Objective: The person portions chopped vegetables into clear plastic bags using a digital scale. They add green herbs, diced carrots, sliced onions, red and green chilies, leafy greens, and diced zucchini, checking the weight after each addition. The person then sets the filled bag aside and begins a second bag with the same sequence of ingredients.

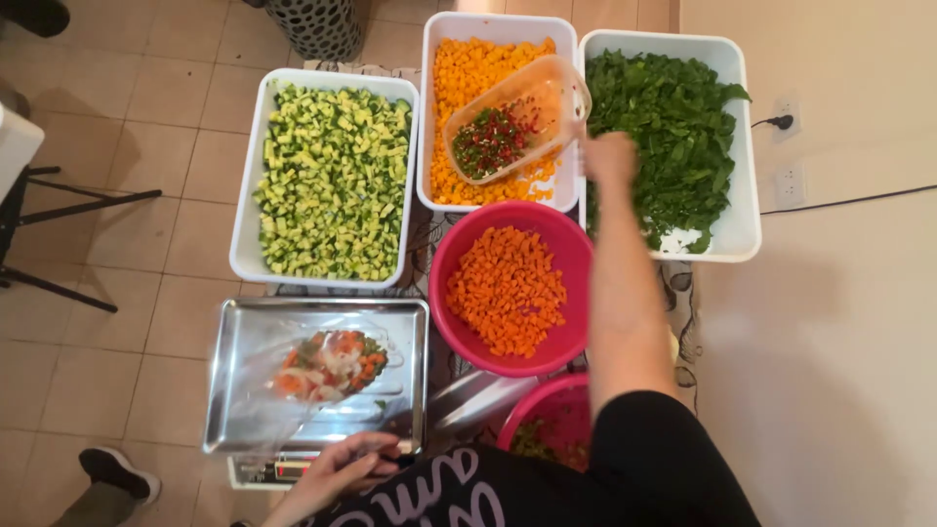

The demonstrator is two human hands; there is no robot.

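Observation:
My right hand (609,159) reaches far forward to the left edge of the white tray of green leaves (744,146). It is just below the end of a clear tub (556,90) of chopped red and green chilli. The hand is blurred and its fingers look curled; I cannot tell if it holds leaves. My left hand (342,468) is at the front edge of the steel scale tray (244,410) and pinches the near end of a clear plastic bag (330,363) of mixed chopped vegetables lying on the tray.
A white tray of diced cucumber (332,176) and a white tray of orange cubes (468,68) stand at the back. A red bowl of diced carrot (508,293) sits in the middle, with a second red bowl (547,429) nearer. A shoe (117,473) and a patterned bin (317,24) are on the tiled floor.

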